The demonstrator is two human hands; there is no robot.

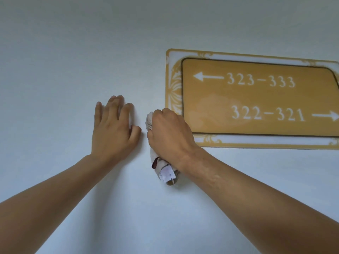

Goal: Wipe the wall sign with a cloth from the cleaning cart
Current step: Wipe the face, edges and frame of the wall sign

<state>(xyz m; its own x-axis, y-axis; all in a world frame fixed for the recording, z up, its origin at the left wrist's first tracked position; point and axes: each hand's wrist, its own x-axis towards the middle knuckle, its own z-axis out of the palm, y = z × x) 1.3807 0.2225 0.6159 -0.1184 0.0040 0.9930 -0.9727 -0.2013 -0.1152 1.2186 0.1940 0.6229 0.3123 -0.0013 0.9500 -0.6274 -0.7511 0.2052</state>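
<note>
A gold wall sign (256,99) with white arrows and room numbers hangs at the right, its right end cut off by the frame. My right hand (169,133) covers the sign's lower left corner and is shut on a bunched pale cloth (166,170). The cloth sticks out above the knuckles and hangs below the wrist with a white label showing. My left hand (113,129) lies flat on the wall just left of the right hand, fingers spread, holding nothing. A paler smear shows on the sign's lower left part.
The plain white wall (73,52) fills the rest of the view. Both forearms reach up from the bottom corners.
</note>
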